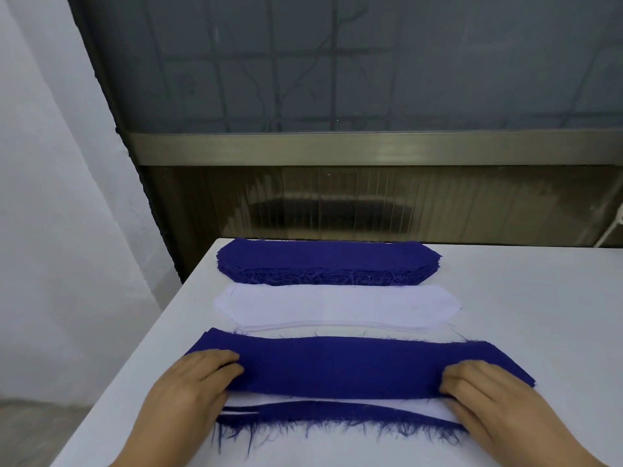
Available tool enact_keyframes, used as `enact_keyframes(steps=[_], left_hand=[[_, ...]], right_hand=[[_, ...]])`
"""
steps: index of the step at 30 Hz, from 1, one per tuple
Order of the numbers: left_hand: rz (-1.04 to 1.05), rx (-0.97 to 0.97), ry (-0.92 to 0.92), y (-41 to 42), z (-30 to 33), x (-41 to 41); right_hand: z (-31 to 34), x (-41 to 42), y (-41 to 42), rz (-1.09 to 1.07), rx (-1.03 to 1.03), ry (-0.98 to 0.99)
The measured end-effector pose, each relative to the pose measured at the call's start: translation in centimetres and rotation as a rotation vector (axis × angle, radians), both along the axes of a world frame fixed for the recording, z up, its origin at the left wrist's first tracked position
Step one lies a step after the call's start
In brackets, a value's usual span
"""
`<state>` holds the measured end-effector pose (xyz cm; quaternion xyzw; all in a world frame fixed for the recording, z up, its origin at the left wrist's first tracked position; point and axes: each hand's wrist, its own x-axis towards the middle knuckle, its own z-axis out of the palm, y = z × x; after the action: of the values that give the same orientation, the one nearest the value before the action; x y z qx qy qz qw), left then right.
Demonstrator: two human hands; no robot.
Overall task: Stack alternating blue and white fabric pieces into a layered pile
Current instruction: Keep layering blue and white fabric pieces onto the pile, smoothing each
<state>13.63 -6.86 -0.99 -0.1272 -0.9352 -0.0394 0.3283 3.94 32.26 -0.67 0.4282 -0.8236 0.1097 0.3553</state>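
Nearest, at the table's point(526, 291) near edge: a layered pile point(337, 420), frayed blue edge showing with white above it, threads trailing toward the viewer. Over it, a blue piece point(340, 365) stretched flat between two hands, probably to square its ends with the layers below before letting go. Left hand point(199, 382) at the left end, palm down, wrist coming in from the near left, fingers point(226, 360) curled over the cloth's top face and pressed close together, thumb hidden beneath; seemingly a pinch on the near edge. Right hand point(485, 389) mirrored at the right end, knuckles up, fingers bunched on the cloth, thumb likewise out of sight. Near edge of the piece lifted slightly off the pile, far edge lying low. Just beyond, a thin stack of white pieces point(337, 310), kept close for the next layer. Farthest, at the table's far edge, a thicker stack of blue pieces point(323, 262), neatly squared. Supply in two rows, pile nearest: short reaches, easy alternation.
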Motion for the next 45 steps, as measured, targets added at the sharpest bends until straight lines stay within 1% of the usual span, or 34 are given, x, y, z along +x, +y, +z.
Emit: enact_keyframes(steps=[5,7,10,12,15,17,19,21,23,27,30,33,35,36,38,41,45], left_hand=[[0.007,0.125,-0.131,0.3,0.3,0.5],[0.017,0.166,-0.149,0.5,0.4,0.7],[0.046,0.209,-0.118,0.4,0.4,0.7],[0.098,0.223,-0.113,0.2,0.5,0.5],[0.258,0.158,-0.163,-0.3,1.1,-0.4],[0.411,0.085,-0.275,-0.6,1.9,-1.7],[0.494,0.03,-0.358,-0.2,2.8,-3.4],[0.461,-0.003,-0.365,1.3,3.7,-5.6],[0.377,0.019,-0.35,3.4,4.4,-8.2],[0.25,0.09,-0.292,6.9,4.5,-13.5],[0.178,0.149,-0.274,8.8,4.0,-17.8],[0.171,0.25,-0.299,9.7,3.0,-21.0],[0.193,0.306,-0.312,9.6,1.8,-22.1],[0.201,0.317,-0.312,9.3,1.1,-22.4],[0.196,0.331,-0.298,8.9,0.2,-22.7],[0.171,0.351,-0.266,8.7,-0.2,-22.8],[0.167,0.366,-0.248,8.4,-0.4,-22.9]], right_hand=[[0.2,0.4,0.6,-0.022,0.052,-0.093],[0.3,0.5,1.2,-0.029,0.064,-0.187],[0.7,0.2,2.0,-0.034,0.012,-0.294],[1.0,-0.3,2.3,-0.097,0.014,-0.309],[2.0,-1.2,2.9,-0.21,0.086,-0.306],[2.8,-2.0,3.0,-0.31,0.167,-0.352],[3.9,-2.9,2.4,-0.41,0.236,-0.374],[4.3,-4.1,1.3,-0.46,0.269,-0.364],[4.7,-5.3,-0.5,-0.44,0.246,-0.447],[4.7,-8.9,-4.5,-0.366,0.108,-0.526],[4.3,-12.2,-7.2,-0.319,-0.033,-0.596],[3.9,-15.4,-9.2,-0.312,-0.195,-0.645],[3.4,-17.1,-10.2,-0.359,-0.271,-0.708],[3.1,-17.9,-10.5,-0.39,-0.277,-0.738],[2.4,-19.0,-10.8,-0.452,-0.223,-0.77],[2.1,-19.9,-10.9,-0.483,-0.202,-0.808],[2.1,-20.8,-11.3,-0.502,-0.19,-0.791]])
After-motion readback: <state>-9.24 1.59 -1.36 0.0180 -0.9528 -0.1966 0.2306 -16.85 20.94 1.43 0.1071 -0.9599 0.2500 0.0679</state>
